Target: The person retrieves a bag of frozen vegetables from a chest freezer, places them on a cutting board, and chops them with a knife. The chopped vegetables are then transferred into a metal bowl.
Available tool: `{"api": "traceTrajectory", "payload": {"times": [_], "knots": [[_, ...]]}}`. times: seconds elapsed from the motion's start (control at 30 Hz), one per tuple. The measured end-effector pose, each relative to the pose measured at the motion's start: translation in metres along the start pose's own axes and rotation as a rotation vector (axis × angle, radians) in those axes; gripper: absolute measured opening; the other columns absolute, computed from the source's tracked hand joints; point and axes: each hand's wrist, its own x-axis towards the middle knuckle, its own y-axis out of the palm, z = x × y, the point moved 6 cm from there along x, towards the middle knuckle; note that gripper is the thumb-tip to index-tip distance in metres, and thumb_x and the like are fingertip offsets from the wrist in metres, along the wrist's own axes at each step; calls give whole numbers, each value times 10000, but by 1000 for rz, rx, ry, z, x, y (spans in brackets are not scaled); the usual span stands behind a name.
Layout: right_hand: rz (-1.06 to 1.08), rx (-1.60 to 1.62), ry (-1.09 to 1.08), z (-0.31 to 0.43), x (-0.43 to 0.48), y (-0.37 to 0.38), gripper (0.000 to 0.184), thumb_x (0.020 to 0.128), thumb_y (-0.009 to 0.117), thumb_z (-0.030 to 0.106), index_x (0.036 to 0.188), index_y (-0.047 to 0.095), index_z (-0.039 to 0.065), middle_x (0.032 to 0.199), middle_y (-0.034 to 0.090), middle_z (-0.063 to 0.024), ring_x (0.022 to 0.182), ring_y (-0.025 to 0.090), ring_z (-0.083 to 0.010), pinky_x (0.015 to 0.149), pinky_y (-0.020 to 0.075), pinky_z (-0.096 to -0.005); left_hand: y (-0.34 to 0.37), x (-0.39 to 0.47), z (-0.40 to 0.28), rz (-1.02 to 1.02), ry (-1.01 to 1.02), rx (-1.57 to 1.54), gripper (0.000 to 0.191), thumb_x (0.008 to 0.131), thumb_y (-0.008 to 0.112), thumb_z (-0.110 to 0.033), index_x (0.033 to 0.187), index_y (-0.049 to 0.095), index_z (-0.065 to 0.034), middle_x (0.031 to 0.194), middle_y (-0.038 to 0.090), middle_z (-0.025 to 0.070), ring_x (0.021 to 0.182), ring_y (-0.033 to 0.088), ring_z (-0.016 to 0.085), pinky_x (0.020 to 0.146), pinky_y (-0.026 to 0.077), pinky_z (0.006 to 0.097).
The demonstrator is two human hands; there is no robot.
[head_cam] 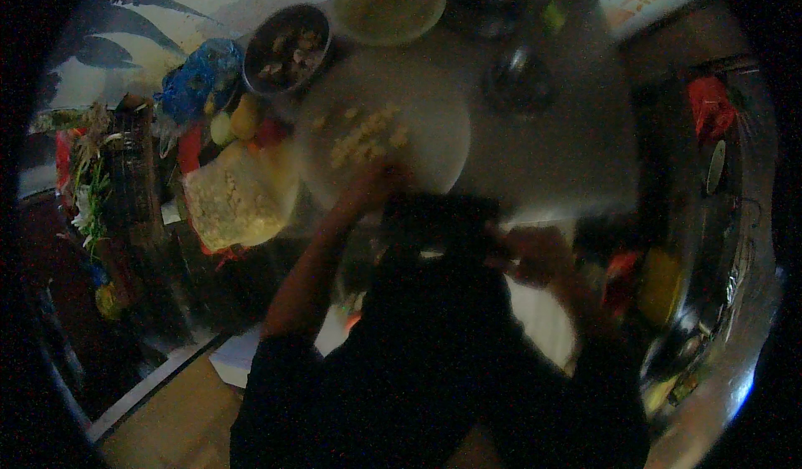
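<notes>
A round, pale board or tray (432, 137) lies on the counter before me, with several yellowish chopped pieces (366, 137) scattered over its middle. My left hand (390, 178) reaches over its near edge, just below the pieces. Its fingers are dark and blurred, and whether they grip a piece is not visible. Lower and to the right, my right hand (532, 253) is beside the counter's front edge, looking curled. Next to it, a dark squarish shape (442, 215) overlaps the board's near rim; what it is, and whether my right hand holds it, is too dark to tell.
Left of the board sits a bag of pale, crumbly food (235, 199). Behind it are a blue plastic bag (203, 77) and a metal bowl of dark chunks (288, 49). A pale basin (390, 5) stands at the back. Rightward lies a shiny dark bowl (519, 84).
</notes>
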Motion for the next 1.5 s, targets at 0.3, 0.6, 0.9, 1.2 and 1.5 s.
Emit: {"api": "traceTrajectory", "payload": {"times": [0.3,0.6,0.9,1.2,1.5], "knots": [[-157,63,104,-34,-43,34,606,966,677,470,1454,586,123,861,712,-98,755,702,-290,646,551,-406,36,22,-27,-306,380,733,324,944,531,-90,1246,615,-7,1198,661,224,1100,648,394,919,534,501],[-191,183,204,-17,-75,44,567,989,646,432,1463,580,129,927,734,-122,809,716,-288,709,576,-415,51,50,-18,-229,358,943,277,970,534,-133,1207,641,-36,1192,663,231,1099,657,360,920,535,506],[-387,588,614,42,-151,116,484,993,599,479,1341,646,146,1047,748,-173,944,720,-379,861,581,-482,12,33,-90,-332,746,507,257,943,712,-214,1123,669,-36,1105,694,154,1059,635,363,921,521,498],[-567,736,942,57,-266,190,554,999,565,571,1467,567,275,1048,745,-179,860,723,-354,757,584,-462,116,-65,-363,-400,974,-290,128,992,688,-93,1098,668,-23,1049,743,154,828,656,212,738,568,332],[-663,832,1179,34,-429,295,497,965,573,614,1281,697,251,933,741,-154,811,712,-344,723,567,-458,604,-73,-539,562,1228,83,320,977,712,-275,1169,744,-21,1133,764,156,1020,743,273,926,562,359]]}}
